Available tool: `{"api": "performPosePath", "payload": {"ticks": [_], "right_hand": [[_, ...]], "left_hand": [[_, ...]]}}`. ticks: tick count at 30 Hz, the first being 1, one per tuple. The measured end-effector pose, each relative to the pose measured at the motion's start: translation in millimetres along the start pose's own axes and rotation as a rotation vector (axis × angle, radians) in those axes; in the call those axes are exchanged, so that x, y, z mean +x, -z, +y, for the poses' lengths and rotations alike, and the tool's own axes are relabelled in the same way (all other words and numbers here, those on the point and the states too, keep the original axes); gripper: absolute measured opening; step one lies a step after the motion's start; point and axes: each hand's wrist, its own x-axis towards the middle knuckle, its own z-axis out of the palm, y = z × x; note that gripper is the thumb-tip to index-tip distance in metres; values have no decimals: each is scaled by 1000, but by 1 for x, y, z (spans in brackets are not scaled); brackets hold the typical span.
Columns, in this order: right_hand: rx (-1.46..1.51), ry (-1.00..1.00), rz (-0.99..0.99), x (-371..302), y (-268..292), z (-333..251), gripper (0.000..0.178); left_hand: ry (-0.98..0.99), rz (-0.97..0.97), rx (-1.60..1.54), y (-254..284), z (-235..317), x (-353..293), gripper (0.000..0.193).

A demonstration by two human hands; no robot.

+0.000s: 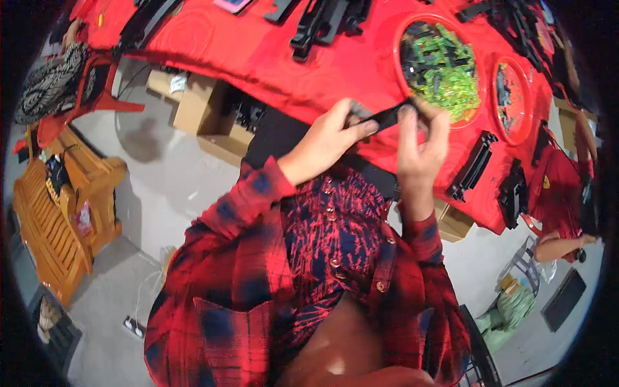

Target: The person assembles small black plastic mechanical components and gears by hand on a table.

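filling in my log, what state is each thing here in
black part, held in both hands
left hand, gripping it
right hand, fingers closed on its other end
large red tray, heaped with green and black pieces
small red tray, partly filled
cardboard box, open

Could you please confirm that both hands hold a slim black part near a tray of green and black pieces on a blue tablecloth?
No: the head view shows a red tablecloth, not blue. The left hand and right hand hold the slim black part near that tray.
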Motion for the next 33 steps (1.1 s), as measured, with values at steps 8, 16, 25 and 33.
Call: {"api": "performPosePath", "payload": {"ticks": [8,16,25,33], "right_hand": [[273,-244,-138,23,7,1,16],[273,-257,-192,24,-4,11,16],[266,-272,-169,27,-6,22,17],[57,-166,-324,8,-18,20,24]], "left_hand": [[13,-226,-376,15,12,-12,40],[78,-183,-473,21,1,-15,44],[63,-198,-462,23,-1,-8,40],[-241,67,526,34,-6,-26,52]]}}
